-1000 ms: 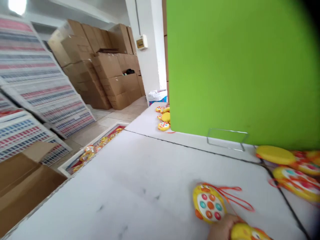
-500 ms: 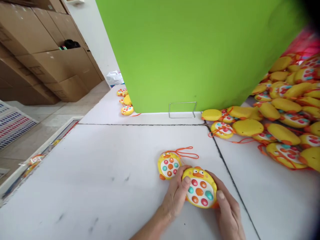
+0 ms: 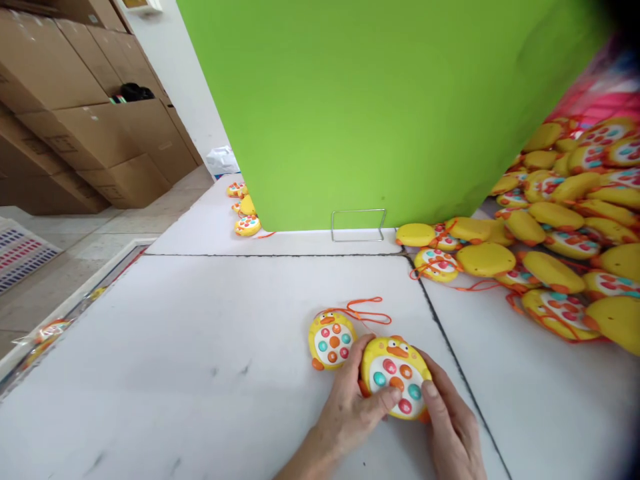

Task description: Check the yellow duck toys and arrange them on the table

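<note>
- Since half a second ago, the left thumb has slid from the toy's upper edge onto its button face, and the view has tipped down a little; both hands remain closed on the same toy.
- The yellow plastic duck-shaped toy with coloured round buttons [image 3: 395,377] lies face up on the white tabletop [image 3: 200,347], cupped from both sides. Held that way, its buttons stay exposed to the thumbs while the body cannot slide.
- The left hand [image 3: 353,407] comes in from the lower middle, forearm angled up and to the right. Its fingers curl around the toy's left edge, and the thumb lies across the lower buttons, apparently pressing one.
- The right hand [image 3: 450,427] wraps the toy's right edge, thumb laid along the rim and the other fingers tucked under or behind, where they cannot be seen.
- A second yellow duck toy with an orange cord [image 3: 333,339] lies just beside the held one, to its left. It touches or nearly touches the left hand's knuckles, and its cord loops away toward the back.
- A heap of identical yellow toys [image 3: 555,240] spreads over the right part of the table, well apart from the hands.
- A tall green panel [image 3: 380,107] stands behind on a clear stand [image 3: 357,225], and brown cardboard cartons [image 3: 75,100] are stacked at far left.
</note>
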Action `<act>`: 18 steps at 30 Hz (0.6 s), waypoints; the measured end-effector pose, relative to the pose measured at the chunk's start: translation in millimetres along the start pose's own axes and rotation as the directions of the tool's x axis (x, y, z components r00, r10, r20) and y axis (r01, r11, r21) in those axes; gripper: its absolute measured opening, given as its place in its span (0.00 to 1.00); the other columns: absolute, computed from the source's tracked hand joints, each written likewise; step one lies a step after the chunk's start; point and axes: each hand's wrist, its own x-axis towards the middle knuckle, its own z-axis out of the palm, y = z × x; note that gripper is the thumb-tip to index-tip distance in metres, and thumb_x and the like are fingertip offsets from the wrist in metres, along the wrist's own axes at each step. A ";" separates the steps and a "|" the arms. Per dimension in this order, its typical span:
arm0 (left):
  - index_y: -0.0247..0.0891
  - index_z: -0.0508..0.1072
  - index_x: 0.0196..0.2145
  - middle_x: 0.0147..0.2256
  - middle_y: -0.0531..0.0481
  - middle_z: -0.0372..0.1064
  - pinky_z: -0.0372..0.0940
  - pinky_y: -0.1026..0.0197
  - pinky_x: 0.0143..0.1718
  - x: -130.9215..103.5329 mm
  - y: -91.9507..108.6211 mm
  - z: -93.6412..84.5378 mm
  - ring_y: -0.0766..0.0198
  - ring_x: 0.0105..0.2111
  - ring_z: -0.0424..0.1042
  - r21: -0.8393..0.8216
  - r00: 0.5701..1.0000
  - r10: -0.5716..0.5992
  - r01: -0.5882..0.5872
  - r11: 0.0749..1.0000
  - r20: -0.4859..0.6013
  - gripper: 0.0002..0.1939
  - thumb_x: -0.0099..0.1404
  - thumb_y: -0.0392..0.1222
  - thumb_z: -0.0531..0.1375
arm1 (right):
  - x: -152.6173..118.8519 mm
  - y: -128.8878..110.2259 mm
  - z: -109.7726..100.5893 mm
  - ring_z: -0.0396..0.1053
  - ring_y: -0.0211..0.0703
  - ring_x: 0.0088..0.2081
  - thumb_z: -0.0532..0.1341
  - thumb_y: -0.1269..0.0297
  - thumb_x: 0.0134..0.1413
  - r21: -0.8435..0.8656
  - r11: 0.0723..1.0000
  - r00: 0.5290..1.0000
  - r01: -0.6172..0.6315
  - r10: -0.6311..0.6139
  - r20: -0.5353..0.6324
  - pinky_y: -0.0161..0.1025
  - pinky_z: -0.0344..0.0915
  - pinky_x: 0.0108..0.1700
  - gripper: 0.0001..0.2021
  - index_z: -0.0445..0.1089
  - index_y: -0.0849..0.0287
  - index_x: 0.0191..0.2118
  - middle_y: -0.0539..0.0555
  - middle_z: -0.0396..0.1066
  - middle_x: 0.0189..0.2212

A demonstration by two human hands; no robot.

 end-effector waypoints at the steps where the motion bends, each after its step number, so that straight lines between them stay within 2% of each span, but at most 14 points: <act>1: 0.37 0.53 0.59 0.55 0.40 0.64 0.67 0.53 0.50 -0.2 1.0 0.1 0.52 0.51 0.69 0.004 1.000 0.001 -0.001 1.000 0.000 0.36 0.58 0.47 0.64 | 0.2 1.3 -1.1 0.65 0.49 0.56 0.56 0.47 0.58 0.002 1.000 1.000 0.017 -0.017 0.015 0.35 0.69 0.50 0.24 0.65 0.54 0.56 0.52 0.67 0.56; 3: 0.36 0.53 0.60 0.57 0.39 0.62 0.67 0.52 0.51 -1.2 1.3 0.2 0.51 0.52 0.67 0.045 0.999 0.033 -0.033 0.998 -0.008 0.36 0.59 0.49 0.62 | 0.3 2.8 -1.8 0.64 0.49 0.56 0.57 0.48 0.58 0.023 0.999 0.999 0.026 -0.026 0.033 0.35 0.68 0.51 0.24 0.65 0.53 0.56 0.52 0.67 0.56; 5: 0.36 0.53 0.61 0.59 0.38 0.59 0.64 0.50 0.54 -3.1 -2.4 -0.3 0.51 0.56 0.64 0.157 0.995 0.094 -0.088 0.984 -0.031 0.34 0.61 0.49 0.60 | 0.1 3.6 -0.1 0.65 0.49 0.55 0.58 0.49 0.57 0.063 0.998 1.000 -0.018 0.017 0.024 0.36 0.68 0.51 0.24 0.64 0.53 0.56 0.52 0.67 0.56; 7: 0.36 0.52 0.62 0.58 0.37 0.60 0.64 0.50 0.54 -5.6 -10.0 -1.2 0.51 0.55 0.64 0.316 0.975 0.209 -0.175 0.932 -0.078 0.34 0.63 0.47 0.59 | 0.7 5.3 2.3 0.66 0.51 0.55 0.60 0.49 0.56 0.133 0.989 0.997 -0.062 0.066 -0.027 0.37 0.70 0.49 0.25 0.64 0.55 0.57 0.55 0.67 0.56; 8: 0.35 0.51 0.61 0.56 0.37 0.63 0.66 0.50 0.52 -7.1 -14.5 -1.7 0.52 0.53 0.66 0.406 0.949 0.299 -0.234 0.883 -0.103 0.33 0.63 0.45 0.59 | 1.5 6.8 3.0 0.66 0.52 0.55 0.60 0.49 0.55 0.170 0.983 0.993 -0.071 0.086 -0.077 0.38 0.70 0.47 0.27 0.63 0.56 0.57 0.56 0.66 0.56; 9: 0.35 0.52 0.61 0.53 0.37 0.65 0.67 0.50 0.50 -8.5 -18.8 -2.2 0.53 0.50 0.69 0.499 0.905 0.409 -0.304 0.811 -0.115 0.32 0.63 0.44 0.58 | 2.6 8.5 3.1 0.66 0.53 0.55 0.59 0.49 0.56 0.202 0.977 0.986 -0.069 0.098 -0.136 0.39 0.71 0.46 0.28 0.61 0.57 0.58 0.57 0.65 0.57; 12: 0.37 0.59 0.56 0.47 0.39 0.69 0.69 0.51 0.46 -12.6 -26.9 -2.8 0.54 0.46 0.71 0.725 0.711 0.701 -0.454 0.517 -0.055 0.23 0.64 0.41 0.55 | 6.4 12.0 0.4 0.65 0.53 0.55 0.56 0.48 0.58 0.161 0.987 0.963 -0.028 0.070 -0.259 0.41 0.70 0.47 0.28 0.59 0.57 0.60 0.58 0.63 0.58; 14: 0.38 0.64 0.52 0.45 0.40 0.70 0.69 0.53 0.47 -14.3 -27.0 -2.1 0.55 0.47 0.70 0.791 0.627 0.779 -0.485 0.374 0.016 0.17 0.66 0.41 0.53 | 7.5 11.2 -1.0 0.64 0.51 0.56 0.56 0.49 0.58 0.044 0.999 0.980 0.005 0.004 -0.200 0.39 0.67 0.52 0.26 0.61 0.56 0.58 0.56 0.64 0.57; 17: 0.36 0.67 0.48 0.41 0.41 0.72 0.71 0.58 0.43 -15.1 -21.8 -0.3 0.58 0.44 0.73 0.809 0.543 0.834 -0.532 0.251 0.098 0.14 0.67 0.42 0.52 | 5.7 7.3 2.8 0.64 0.48 0.56 0.58 0.51 0.58 -0.035 0.997 0.998 0.068 -0.068 -0.001 0.35 0.67 0.51 0.23 0.62 0.55 0.57 0.54 0.67 0.55; 18: 0.35 0.68 0.46 0.39 0.42 0.73 0.71 0.60 0.42 -15.2 -19.8 0.5 0.59 0.42 0.74 0.815 0.514 0.849 -0.540 0.211 0.121 0.13 0.67 0.42 0.52 | 4.3 6.1 5.5 0.65 0.48 0.55 0.57 0.51 0.59 -0.030 0.997 0.997 0.072 -0.071 0.025 0.35 0.68 0.50 0.23 0.62 0.55 0.57 0.54 0.68 0.54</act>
